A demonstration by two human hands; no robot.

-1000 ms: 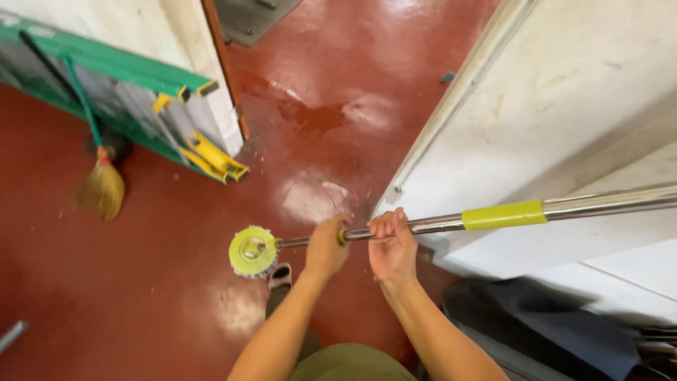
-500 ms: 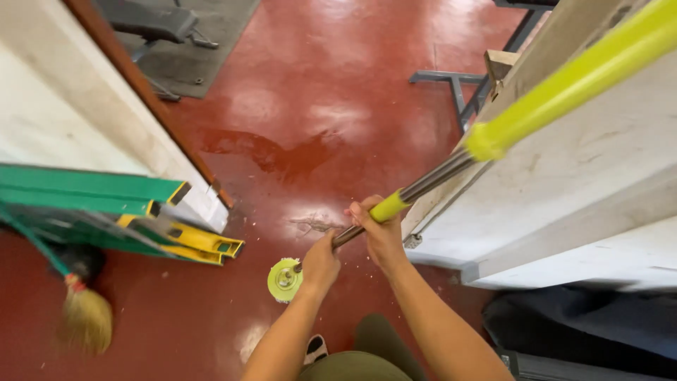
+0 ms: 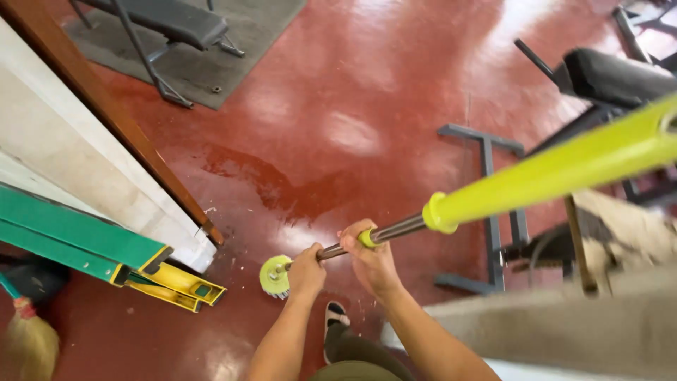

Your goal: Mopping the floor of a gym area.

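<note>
Mop pole [image 3: 395,229], one long steel shaft, slants from lower left up to the right, above the red floor [image 3: 395,106]. It carries one lime-green sleeve [image 3: 557,173] along its upper length and one round lime-green head [image 3: 274,276] at its low end, hanging just over the floor. Two hands clamp the shaft side by side: the left hand [image 3: 306,271] wraps it just behind the head, the right hand [image 3: 372,262] closes around it a little higher, by a small green collar. One sandalled foot [image 3: 336,315] shows below them. One wet patch [image 3: 282,183] darkens the floor beyond. At left lie one green and yellow ladder [image 3: 92,247] and one straw broom [image 3: 28,339]. Two weight benches stand farther off, one at top left [image 3: 176,25], one at right [image 3: 606,77].
</note>
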